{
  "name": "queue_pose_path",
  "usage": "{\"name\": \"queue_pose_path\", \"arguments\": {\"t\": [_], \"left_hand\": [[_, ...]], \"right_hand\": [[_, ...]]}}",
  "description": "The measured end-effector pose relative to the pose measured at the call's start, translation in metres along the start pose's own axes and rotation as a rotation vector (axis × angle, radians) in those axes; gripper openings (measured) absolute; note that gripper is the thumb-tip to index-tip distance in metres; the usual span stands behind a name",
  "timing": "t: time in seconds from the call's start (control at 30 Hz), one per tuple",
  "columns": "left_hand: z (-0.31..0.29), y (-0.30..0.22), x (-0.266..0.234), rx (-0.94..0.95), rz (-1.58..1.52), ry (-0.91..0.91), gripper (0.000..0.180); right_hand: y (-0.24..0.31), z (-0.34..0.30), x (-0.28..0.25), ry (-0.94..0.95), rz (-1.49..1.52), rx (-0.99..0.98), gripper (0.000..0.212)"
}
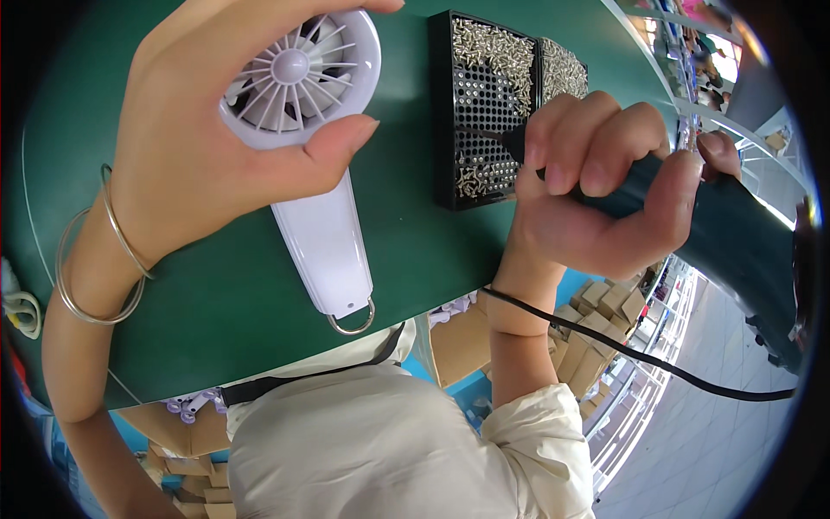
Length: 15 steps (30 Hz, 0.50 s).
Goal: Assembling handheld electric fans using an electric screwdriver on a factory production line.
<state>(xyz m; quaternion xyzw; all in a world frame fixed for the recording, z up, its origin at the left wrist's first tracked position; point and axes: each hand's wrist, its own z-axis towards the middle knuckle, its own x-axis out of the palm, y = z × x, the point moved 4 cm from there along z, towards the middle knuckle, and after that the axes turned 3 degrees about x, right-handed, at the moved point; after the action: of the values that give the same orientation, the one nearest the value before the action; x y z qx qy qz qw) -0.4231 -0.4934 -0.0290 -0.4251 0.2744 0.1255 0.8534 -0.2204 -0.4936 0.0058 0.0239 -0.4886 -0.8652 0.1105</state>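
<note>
My left hand (pixel 199 121) curls around the round head of a pale lavender handheld fan (pixel 322 233), thumb and fingers along its rim. The fan lies on the green table, its grille facing up and its handle with a metal ring pointing toward me. In my right hand (pixel 605 182) is a dark electric screwdriver (pixel 735 242), tilted, with a black cord hanging from it. Its thin bit reaches over a black screw tray (pixel 443 130), which has rows of holes and many small silver screws. Whether a screw sits on the bit is too small to tell.
A second heap of screws (pixel 562 69) adjoins the tray. Below the table edge stand cardboard boxes (pixel 458 342), one with lavender fan parts (pixel 194 404). More stacked cartons (pixel 601 320) and racks stand at the right. A pale coiled thing (pixel 22 307) lies at the far left.
</note>
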Motion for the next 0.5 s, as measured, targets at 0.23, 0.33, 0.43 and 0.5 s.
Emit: {"name": "queue_pose_path", "arguments": {"t": [0.23,0.33,0.43,0.5], "left_hand": [[0.001,0.001,-0.002,0.001,-0.004,0.001,0.059],[0.001,-0.001,-0.005,0.082,0.000,0.033,0.061],[-0.001,0.002,-0.004,0.068,0.003,0.049,0.061],[-0.003,0.001,-0.004,0.050,0.009,0.066,0.061]], "right_hand": [[0.002,-0.001,-0.004,-0.012,0.006,-0.020,0.028],[0.000,-0.001,-0.003,-0.005,0.041,-0.020,0.028],[0.017,-0.002,0.001,0.028,0.108,-0.053,0.033],[0.042,-0.008,0.010,-0.031,0.101,-0.095,0.038]]}}
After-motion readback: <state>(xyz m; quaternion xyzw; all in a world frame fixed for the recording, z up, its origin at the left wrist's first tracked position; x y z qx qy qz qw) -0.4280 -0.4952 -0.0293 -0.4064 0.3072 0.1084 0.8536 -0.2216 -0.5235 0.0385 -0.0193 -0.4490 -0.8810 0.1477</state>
